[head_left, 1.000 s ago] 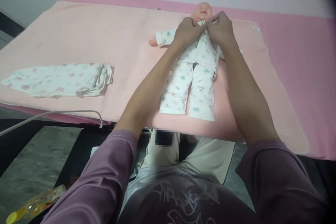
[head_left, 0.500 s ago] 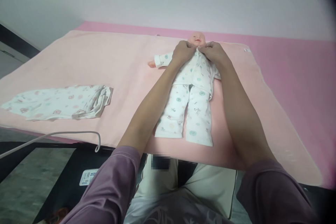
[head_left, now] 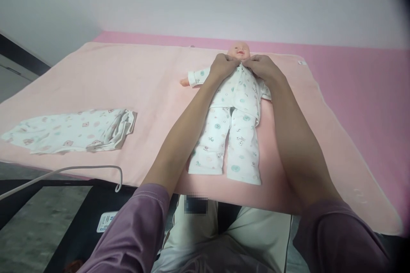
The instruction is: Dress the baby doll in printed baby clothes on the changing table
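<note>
At one o'clock on the blanket (head_left: 153,89), the doll (head_left: 239,51) lies face up, likely so that its shirt (head_left: 245,94) faces the hands. Left hand (head_left: 224,65) and right hand (head_left: 261,66) pinch the collar (head_left: 241,65) narrowly from either side, perhaps to keep it level; detail between the fingertips is too small to read. Forearms (head_left: 182,132) hide parts of the shirt. Cloth (head_left: 80,130) lies bunched at nine o'clock, a cable (head_left: 80,166) at eight, both clear of the hands.

A pale wall (head_left: 224,4) rises beyond the pink-covered table (head_left: 365,85), with mottled grey floor (head_left: 32,222) at near left.
</note>
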